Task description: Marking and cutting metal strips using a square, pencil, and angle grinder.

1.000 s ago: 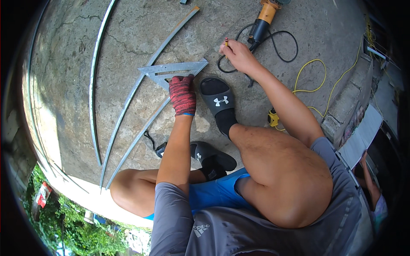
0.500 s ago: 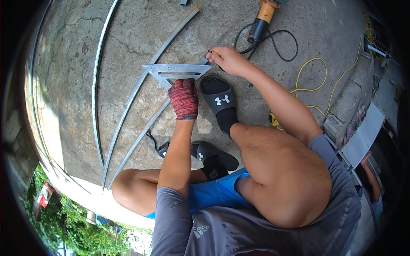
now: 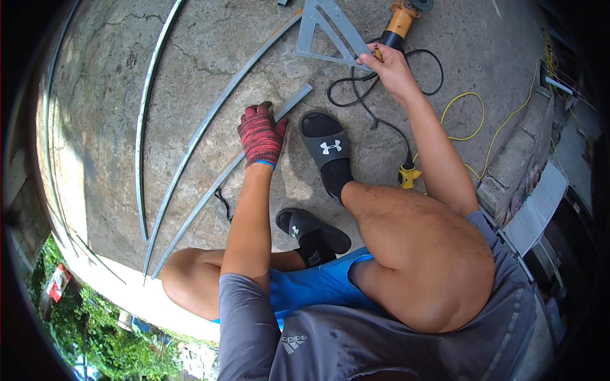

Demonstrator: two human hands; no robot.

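My right hand [image 3: 393, 70], bare, is closed on one corner of a silver triangular speed square [image 3: 337, 32], lifted up beside the grinder. A short yellow pencil [image 3: 378, 53] is tucked between the fingers of that hand. My left hand [image 3: 262, 134], in a red and black knit glove, lies over a thin metal bar [image 3: 210, 188] close to its upper end, thumb and fingers apart on either side. The bar slants along the concrete, partly hidden beneath the glove.
Further left lie more long metal bars [image 3: 197, 136]. An orange and black angle grinder [image 3: 400, 24] with a looping black cord rests at upper right. The cord runs to a yellow connector [image 3: 408, 176] and a yellow extension cord [image 3: 481, 120]. My sandalled feet [image 3: 325, 134] stand between.
My right hand has taken the speed square up and right, off the bar. My left hand has let go of the square and now lies on the bar.
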